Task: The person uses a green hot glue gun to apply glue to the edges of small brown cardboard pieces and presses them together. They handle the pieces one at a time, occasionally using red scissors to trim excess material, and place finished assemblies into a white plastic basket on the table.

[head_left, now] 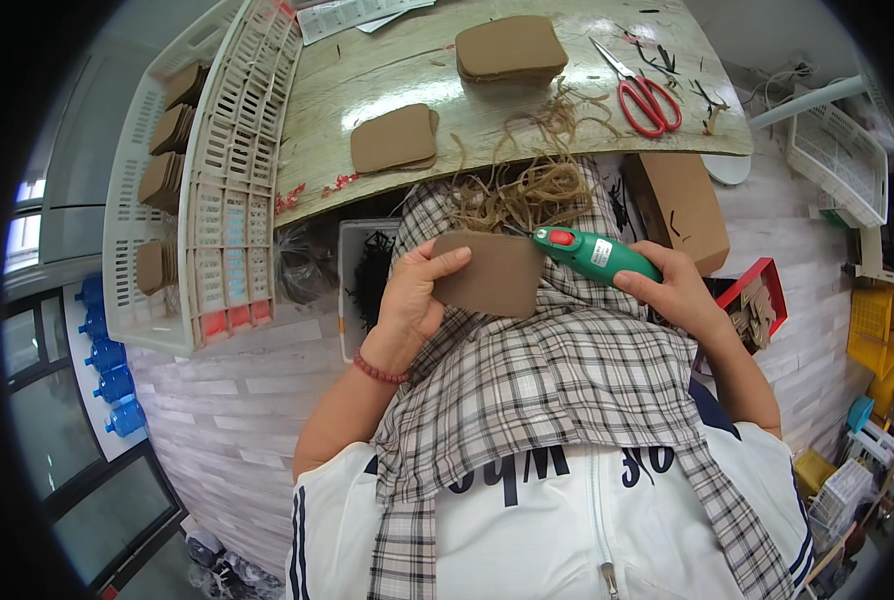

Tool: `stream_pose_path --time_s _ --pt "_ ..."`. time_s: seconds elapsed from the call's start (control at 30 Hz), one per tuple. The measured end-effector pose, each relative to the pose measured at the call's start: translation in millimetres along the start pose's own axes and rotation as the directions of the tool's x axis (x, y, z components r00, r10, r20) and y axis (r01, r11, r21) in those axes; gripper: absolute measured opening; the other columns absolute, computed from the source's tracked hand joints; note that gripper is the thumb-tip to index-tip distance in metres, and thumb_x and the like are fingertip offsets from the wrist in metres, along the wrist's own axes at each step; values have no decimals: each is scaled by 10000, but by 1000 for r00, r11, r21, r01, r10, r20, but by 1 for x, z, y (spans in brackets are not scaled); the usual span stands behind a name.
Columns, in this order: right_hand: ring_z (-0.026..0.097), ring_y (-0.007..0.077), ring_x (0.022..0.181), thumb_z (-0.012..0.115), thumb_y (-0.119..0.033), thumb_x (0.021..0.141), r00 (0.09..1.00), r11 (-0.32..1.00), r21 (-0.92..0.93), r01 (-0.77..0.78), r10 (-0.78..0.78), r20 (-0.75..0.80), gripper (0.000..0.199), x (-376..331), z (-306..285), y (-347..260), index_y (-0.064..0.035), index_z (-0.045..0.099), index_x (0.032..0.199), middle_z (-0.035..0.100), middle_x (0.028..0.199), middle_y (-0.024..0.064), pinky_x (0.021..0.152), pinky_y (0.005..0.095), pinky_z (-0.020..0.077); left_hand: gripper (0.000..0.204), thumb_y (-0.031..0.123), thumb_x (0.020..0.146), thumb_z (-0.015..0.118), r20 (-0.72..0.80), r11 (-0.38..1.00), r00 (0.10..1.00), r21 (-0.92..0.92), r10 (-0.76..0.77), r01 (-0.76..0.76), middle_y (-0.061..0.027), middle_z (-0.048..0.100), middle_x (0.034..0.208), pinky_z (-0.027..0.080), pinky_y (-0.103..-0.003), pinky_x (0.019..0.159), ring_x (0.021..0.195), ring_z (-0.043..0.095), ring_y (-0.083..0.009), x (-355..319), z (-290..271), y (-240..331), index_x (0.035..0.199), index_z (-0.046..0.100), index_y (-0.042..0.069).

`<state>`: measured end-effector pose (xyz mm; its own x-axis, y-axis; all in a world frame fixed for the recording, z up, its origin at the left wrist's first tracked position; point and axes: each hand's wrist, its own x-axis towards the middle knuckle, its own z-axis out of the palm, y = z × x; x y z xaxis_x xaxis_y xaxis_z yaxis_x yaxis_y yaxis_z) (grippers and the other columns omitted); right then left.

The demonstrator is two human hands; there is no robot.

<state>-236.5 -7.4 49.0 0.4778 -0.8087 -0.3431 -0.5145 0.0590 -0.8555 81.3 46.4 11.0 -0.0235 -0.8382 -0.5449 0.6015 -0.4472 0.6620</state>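
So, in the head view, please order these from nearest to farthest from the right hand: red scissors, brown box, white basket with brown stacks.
From the right hand:
1. Brown box, just above it.
2. Red scissors, on the table's right end.
3. White basket, far left.

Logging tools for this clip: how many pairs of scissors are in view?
1: the red-handled scissors lie on the wooden table at its far right, beyond the right hand. Others may be hidden.

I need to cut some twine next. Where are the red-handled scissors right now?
In the head view, the red-handled scissors lie on the right part of the wooden tabletop, right of the taller stack of brown card pieces and beyond the tangle of twine.
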Motion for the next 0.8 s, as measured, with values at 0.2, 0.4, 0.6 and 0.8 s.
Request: stream_pose_path --time_s 0.2,0.4,0.6,0.8 --pt "599 160 706 723 -354 830 999 997 -68 20 -22 -25 428 -7 -11 -6 18 649 1030 639 777 114 663 310 480 132 15 851 674 31 961 976 169 216 -219 -81 707 916 532 -249 743 787 658 -126 3 2 14 979 671 -20" --pt "624 177 705 735 -348 812 996 993 -88 80 -82 -27 432 -5 -5 -9 20 654 1023 647 780 129 655 316 487 130 0 839 677 89 926 968 283 234 -250 -73 703 881 529 -242 714 754 654 -114 10 4 15 967 668 -20" --pt "620 170 680 735 -341 809 991 989 -81 126 -130 -43 427 0 3 -18 20 657 1022 644 758 125 645 312 487 136 3 829 685 116 912 973 343 197 -226 -76 709 885 531 -245 708 751 661 -117 13 9 14 963 669 -18" --pt "570 121 661 717 -337 831 997 998 19 67 -67 25 418 7 4 -27 26 643 1024 608 729 74 613 283 458 132 -5 816 688 147 904 980 384 138 -185 -73 711 866 534 -242 695 735 667 -120 12 14 19 947 674 -15"
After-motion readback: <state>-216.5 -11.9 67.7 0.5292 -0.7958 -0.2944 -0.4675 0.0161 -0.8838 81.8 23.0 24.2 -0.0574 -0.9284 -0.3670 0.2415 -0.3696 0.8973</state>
